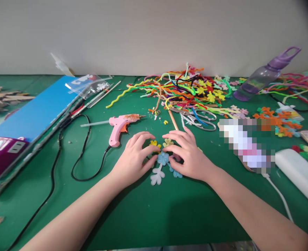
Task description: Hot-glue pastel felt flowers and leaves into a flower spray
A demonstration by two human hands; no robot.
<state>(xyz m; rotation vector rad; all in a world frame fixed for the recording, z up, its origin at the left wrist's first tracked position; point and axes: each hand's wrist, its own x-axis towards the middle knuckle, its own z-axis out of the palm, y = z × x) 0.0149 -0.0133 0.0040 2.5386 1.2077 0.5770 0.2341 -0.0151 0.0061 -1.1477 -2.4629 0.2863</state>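
Observation:
A flower-shaped piece of fuzzy pipe cleaner lies on the green table between my two hands, with a light blue centre (163, 158). Around it spread a white looped sprig (157, 176), a blue one (176, 172), and yellowish ones at the top. My left hand (137, 153) curls in from the left, thumb and fingertips pinched at the flower's edge. From the right, my right hand (189, 153) has its bent fingers on the opposite edge and covers part of the petals. A wooden stick (173, 120) lies just beyond my right fingers.
A pink glue gun (120, 127) with a black cord rests left. Behind lie scissors (203, 120) and heaped colourful pipe cleaners (180, 89). A purple bottle (261, 78) stands tilted at back right. A blurred phone-like object (248, 146) and white case (297, 174) lie right; a blue board (39, 104) left.

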